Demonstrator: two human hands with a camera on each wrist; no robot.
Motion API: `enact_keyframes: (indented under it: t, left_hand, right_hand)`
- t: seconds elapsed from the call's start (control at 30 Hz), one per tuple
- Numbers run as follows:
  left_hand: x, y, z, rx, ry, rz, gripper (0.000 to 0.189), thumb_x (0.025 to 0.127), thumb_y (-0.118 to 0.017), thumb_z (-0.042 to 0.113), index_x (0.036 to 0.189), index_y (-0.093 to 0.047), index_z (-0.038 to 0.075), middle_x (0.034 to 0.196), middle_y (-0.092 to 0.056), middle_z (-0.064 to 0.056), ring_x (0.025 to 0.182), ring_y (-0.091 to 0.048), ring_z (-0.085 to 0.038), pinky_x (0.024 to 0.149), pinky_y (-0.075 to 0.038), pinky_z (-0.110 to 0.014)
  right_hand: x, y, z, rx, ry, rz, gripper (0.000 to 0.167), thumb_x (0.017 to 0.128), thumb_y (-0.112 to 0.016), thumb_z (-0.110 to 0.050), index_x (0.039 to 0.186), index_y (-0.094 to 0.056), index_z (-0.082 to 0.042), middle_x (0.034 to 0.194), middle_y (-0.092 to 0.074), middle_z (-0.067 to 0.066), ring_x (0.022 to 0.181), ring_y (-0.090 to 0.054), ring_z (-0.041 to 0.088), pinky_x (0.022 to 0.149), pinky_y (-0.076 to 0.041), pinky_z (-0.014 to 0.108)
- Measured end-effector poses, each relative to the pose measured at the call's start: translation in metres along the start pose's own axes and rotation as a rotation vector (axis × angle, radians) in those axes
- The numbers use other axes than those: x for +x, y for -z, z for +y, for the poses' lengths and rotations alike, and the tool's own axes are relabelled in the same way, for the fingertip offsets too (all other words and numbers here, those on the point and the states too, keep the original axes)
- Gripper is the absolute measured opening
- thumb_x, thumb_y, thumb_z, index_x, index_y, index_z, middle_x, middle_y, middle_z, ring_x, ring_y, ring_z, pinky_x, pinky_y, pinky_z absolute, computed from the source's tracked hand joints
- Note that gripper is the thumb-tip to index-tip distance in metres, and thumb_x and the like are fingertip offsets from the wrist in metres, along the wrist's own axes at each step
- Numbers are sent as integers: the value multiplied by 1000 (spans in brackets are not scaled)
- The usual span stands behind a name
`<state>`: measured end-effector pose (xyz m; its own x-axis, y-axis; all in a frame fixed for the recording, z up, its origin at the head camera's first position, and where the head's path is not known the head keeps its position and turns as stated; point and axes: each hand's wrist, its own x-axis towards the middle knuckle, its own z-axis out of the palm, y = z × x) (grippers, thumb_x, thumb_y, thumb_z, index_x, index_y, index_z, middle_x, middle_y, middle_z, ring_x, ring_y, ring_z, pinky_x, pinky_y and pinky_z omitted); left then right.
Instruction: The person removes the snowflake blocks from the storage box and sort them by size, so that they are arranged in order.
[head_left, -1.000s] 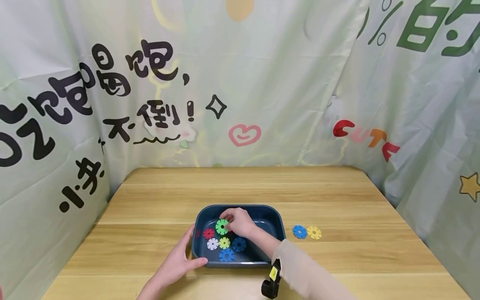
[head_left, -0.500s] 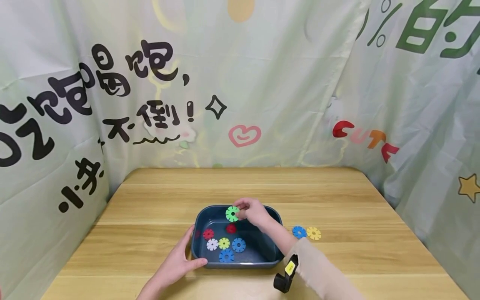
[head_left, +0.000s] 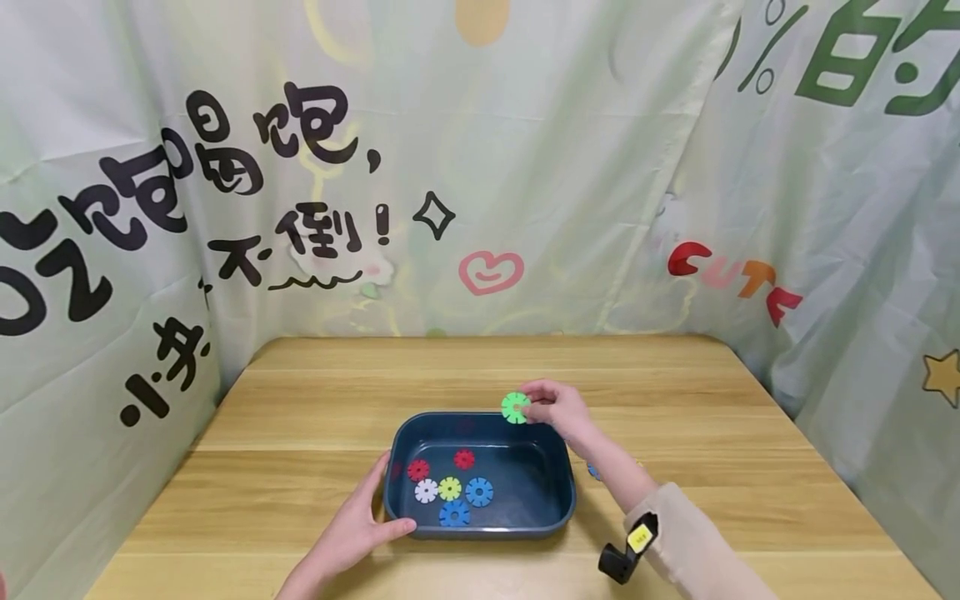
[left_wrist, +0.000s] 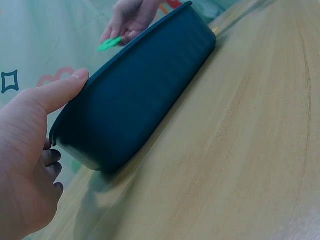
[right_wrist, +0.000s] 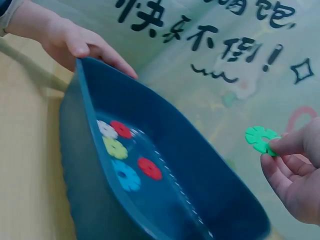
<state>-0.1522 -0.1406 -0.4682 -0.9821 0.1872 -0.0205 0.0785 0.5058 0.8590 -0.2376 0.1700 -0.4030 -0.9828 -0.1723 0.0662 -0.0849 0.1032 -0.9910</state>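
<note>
A dark blue rectangular tub (head_left: pixel 525 500) holds several notched plastic discs: a white disc (head_left: pixel 426 490), a yellow-green disc (head_left: pixel 449 488), two reds including a red disc (head_left: pixel 464 459), and two blues including a blue disc (head_left: pixel 479 492). My left hand (head_left: pixel 358 521) grips the tub's near left corner, thumb at the near rim, fingers along the left side. Thumb and fingertips of my right hand (head_left: pixel 561 410) pinch a green notched disc (head_left: pixel 514 408) above the far right rim. The right wrist view shows the green disc (right_wrist: pixel 260 139) held by its edge, apart from the tub.
Right of the tub, a blue disc (head_left: pixel 595 472) lies on the wooden table (head_left: pixel 712 467), mostly hidden behind the right forearm; the yellow disc (head_left: pixel 639 463) beside it barely shows. Printed cloth (head_left: pixel 420 150) hangs behind and at both sides.
My right hand has lifted the green disc up from inside the tub and carried it rightward to the far right rim, uncovering a red disc. My left hand has stayed in place.
</note>
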Motion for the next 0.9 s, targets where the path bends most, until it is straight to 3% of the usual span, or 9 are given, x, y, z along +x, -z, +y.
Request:
enact_keyframes:
  t: [0.53, 0.9]
  left_hand:
    - [0, -1, -1, 11, -5, 5, 99, 70, -80, 37, 147, -24, 8, 148, -26, -22, 133, -23, -44, 101, -21, -65]
    - [-1, 0, 1, -22, 13, -8, 99, 70, -80, 35, 147, -24, 9, 148, -25, -21, 133, -21, -44, 101, -20, -65]
  right_hand:
    - [-35, 90, 16, 20, -111, 119, 37, 85, -56, 7, 118, -44, 19, 91, -55, 6, 78, -56, 11, 73, -52, 25]
    - [-64, 134, 41, -36, -150, 194, 37, 87, -57, 3, 117, -44, 20, 87, -55, 1, 76, -57, 8, 72, -52, 23]
